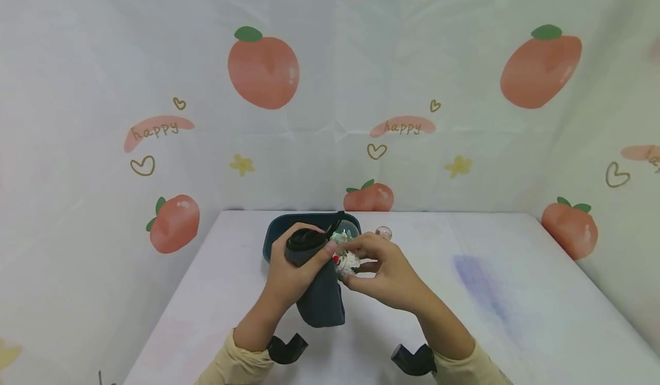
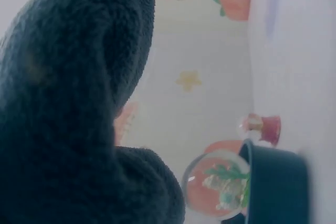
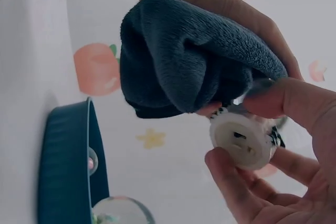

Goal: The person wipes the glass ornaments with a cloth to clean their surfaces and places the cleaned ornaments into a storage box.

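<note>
My left hand (image 1: 291, 270) grips a dark blue-grey fluffy cloth (image 1: 321, 299), which hangs below the fingers and has a black piece (image 1: 305, 239) at its top. My right hand (image 1: 387, 270) pinches a small white ornament (image 1: 346, 262) with a red spot, thumb and fingertips around it. Seen from the right wrist, its round white base (image 3: 242, 142) has a small slot in the underside, and the cloth (image 3: 194, 61) lies right against its far side. The ornament's upper part is hidden by fingers and cloth. In the left wrist view, cloth hides the left hand.
Behind the hands stands a dark teal bin (image 1: 278, 224). A clear snow globe (image 2: 218, 184) with a white figure and green inside pokes above its rim. Right of the bin, a smaller globe (image 1: 384, 232) with a red base stands on the white table (image 1: 423, 316). A printed curtain hangs behind.
</note>
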